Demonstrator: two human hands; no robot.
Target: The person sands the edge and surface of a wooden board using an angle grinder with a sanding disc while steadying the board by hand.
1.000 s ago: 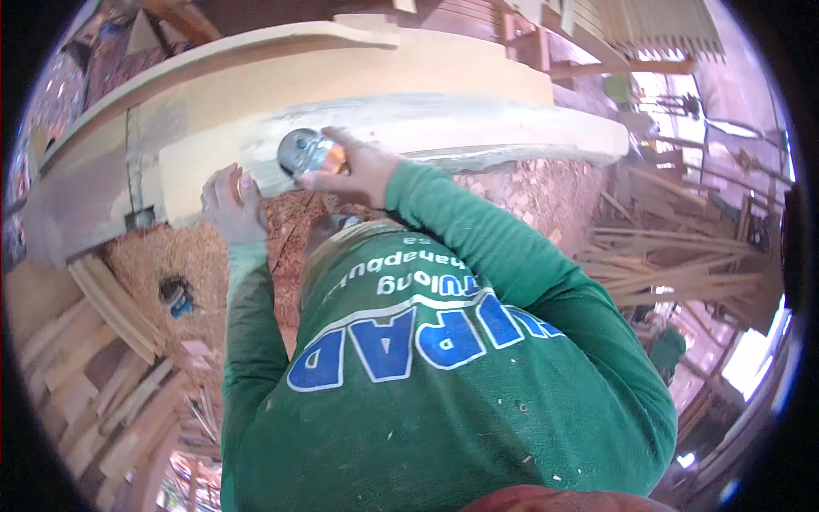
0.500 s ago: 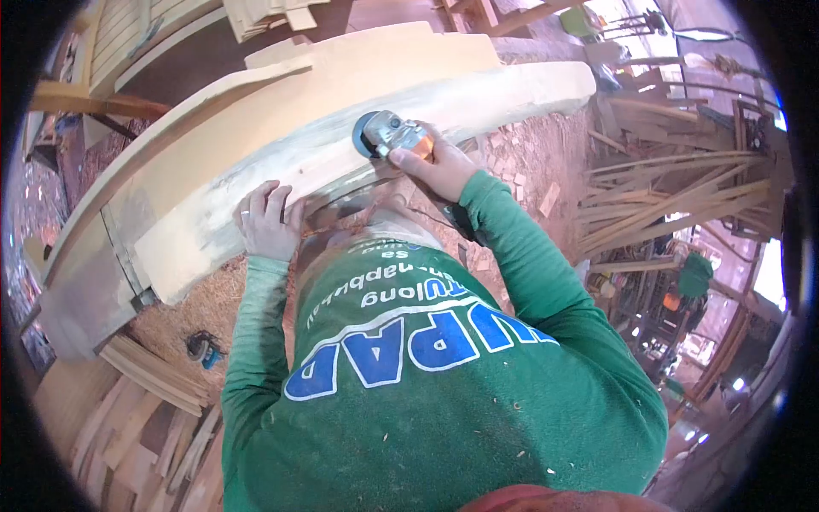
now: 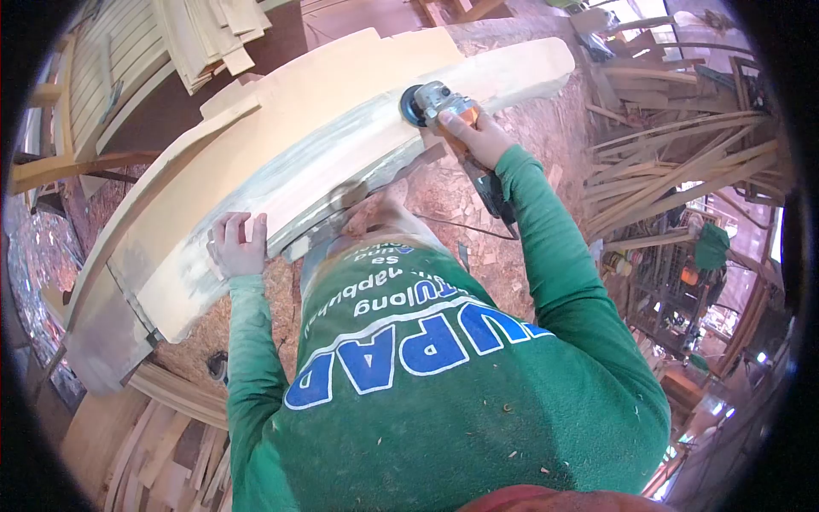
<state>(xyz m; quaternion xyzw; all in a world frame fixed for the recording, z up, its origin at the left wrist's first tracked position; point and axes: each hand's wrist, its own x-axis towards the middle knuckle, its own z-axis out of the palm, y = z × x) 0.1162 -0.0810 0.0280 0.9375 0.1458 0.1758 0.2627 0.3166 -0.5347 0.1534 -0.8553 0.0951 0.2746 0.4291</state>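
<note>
A long curved wooden piece (image 3: 281, 179), pale with grey smears along its near band, stretches across the upper middle of the view. My right hand (image 3: 480, 136) is wrapped round the body of an angle grinder (image 3: 439, 104). The grinder's round disc lies against the grey-smeared band, right of the middle, and a cord trails from the tool's rear. On the near edge, further left, rests my left hand (image 3: 238, 243), fingers laid over the wood and holding nothing. Whether the disc is spinning cannot be made out.
Stacked wooden strips (image 3: 674, 171) stand at the right. Cut boards (image 3: 162, 444) lie at the lower left, near a small dark tool (image 3: 218, 365) partly hidden by my left sleeve. Wood shavings (image 3: 512, 273) cover the ground. Thin slats (image 3: 209, 34) lie at the top left.
My right hand has carried the angle grinder right and slightly up along the wooden piece. My left hand has shifted slightly left and down. The whole view has turned a little.
</note>
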